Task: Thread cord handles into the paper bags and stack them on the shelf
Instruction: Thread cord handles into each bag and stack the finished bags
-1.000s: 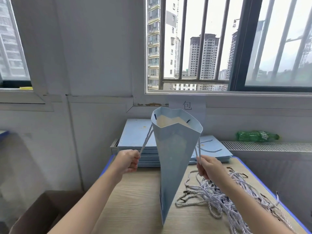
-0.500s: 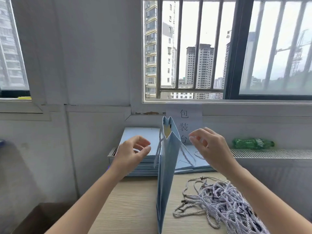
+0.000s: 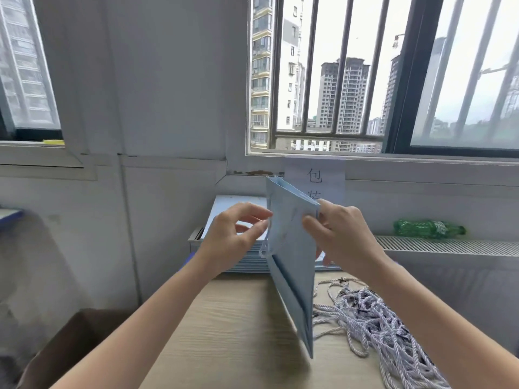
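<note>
A light blue paper bag [image 3: 292,256] is folded flat and held tilted above the wooden table [image 3: 224,332], its bottom corner low near the table. My right hand [image 3: 339,234] grips the bag's upper right edge, thumb on the front face. My left hand [image 3: 236,234] has its thumb and forefinger at the bag's left edge, pinching it. A white cord handle [image 3: 264,249] hangs in a loop off that left edge. A pile of loose white cords [image 3: 379,321] lies on the table to the right.
A stack of flat blue bags [image 3: 238,262] lies at the table's far end under the window. A green plastic bottle [image 3: 429,228] lies on the radiator grille at right. A brown cardboard box [image 3: 70,346] stands on the floor at lower left. A paper sign [image 3: 314,175] hangs below the sill.
The bag stood open with both hands pulling its cords. The hands let the cords go, the bag closed flat, and now both hands hold it by its edges, tilted.
</note>
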`<move>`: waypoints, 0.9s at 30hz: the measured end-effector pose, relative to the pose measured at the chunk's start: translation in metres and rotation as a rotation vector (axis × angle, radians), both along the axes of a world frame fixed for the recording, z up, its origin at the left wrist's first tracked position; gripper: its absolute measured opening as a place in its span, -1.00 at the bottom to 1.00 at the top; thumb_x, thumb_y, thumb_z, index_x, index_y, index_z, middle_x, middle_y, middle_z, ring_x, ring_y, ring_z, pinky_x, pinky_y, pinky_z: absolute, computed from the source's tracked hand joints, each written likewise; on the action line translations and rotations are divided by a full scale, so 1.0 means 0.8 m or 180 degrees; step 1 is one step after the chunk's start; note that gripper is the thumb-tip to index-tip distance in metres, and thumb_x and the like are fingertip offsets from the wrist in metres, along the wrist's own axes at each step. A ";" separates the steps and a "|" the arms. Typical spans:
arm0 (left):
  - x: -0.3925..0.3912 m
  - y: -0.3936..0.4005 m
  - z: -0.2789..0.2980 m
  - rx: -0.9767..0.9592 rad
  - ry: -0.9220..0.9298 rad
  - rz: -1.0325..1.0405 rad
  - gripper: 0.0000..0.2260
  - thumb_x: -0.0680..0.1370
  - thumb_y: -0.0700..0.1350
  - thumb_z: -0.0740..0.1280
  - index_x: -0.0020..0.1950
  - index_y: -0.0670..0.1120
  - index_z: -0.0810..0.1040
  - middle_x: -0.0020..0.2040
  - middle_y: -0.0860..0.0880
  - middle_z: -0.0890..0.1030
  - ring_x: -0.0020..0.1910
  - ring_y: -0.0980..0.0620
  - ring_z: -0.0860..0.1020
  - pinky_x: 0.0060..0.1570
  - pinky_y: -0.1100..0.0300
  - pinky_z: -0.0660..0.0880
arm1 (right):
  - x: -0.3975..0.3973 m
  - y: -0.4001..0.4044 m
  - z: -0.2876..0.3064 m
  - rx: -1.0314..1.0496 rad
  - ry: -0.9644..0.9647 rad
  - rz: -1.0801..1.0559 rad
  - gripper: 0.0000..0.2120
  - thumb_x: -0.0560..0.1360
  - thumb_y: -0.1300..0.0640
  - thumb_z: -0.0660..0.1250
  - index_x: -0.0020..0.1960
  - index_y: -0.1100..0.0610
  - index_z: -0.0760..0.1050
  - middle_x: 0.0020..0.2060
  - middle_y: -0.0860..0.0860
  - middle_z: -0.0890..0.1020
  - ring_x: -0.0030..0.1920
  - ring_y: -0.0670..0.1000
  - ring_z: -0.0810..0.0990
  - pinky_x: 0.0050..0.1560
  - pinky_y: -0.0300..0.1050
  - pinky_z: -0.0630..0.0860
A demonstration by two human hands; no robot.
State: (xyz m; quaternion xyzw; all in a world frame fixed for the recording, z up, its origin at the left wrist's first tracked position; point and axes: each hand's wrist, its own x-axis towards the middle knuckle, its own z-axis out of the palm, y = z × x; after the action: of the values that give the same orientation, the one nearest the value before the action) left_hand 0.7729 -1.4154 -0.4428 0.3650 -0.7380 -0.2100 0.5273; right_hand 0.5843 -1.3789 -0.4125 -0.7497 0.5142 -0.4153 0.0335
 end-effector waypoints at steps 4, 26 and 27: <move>0.028 -0.022 -0.009 0.0323 0.0158 0.0830 -0.89 0.55 -0.11 0.33 0.06 -0.04 0.54 0.04 0.03 0.56 -0.10 0.26 0.51 -0.12 0.33 0.40 | -0.004 -0.010 0.013 -0.0281 -0.0523 -0.0048 -0.69 0.51 0.21 0.20 -0.34 0.38 0.32 -0.48 0.28 0.49 -0.47 0.19 0.53 -0.42 -0.01 0.49; 0.066 -0.064 -0.166 0.1688 -0.1537 0.1248 -0.76 0.49 0.01 0.37 0.08 -0.07 0.53 0.04 0.00 0.51 0.09 0.00 0.47 0.07 0.14 0.39 | -0.031 -0.104 -0.188 0.1558 0.0995 -0.0834 -0.80 0.50 0.05 0.28 0.05 0.12 0.54 -0.03 0.03 0.54 -0.02 0.02 0.49 -0.12 -0.15 0.35; 0.063 -0.066 -0.164 0.1470 -0.2112 0.1304 -0.76 0.54 0.00 0.29 0.15 -0.07 0.50 0.11 -0.02 0.47 0.17 -0.01 0.41 0.13 0.16 0.35 | -0.024 -0.106 -0.185 0.1403 0.1244 -0.0847 -0.76 0.52 0.07 0.24 0.13 0.11 0.52 0.06 0.04 0.51 0.08 0.05 0.47 -0.04 -0.13 0.35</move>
State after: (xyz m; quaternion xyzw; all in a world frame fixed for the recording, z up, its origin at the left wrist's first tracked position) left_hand 0.8229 -1.4685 -0.5741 0.6592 -0.7134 -0.1321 0.1977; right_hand 0.5654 -1.4633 -0.5607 -0.7161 0.6820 -0.1430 0.0411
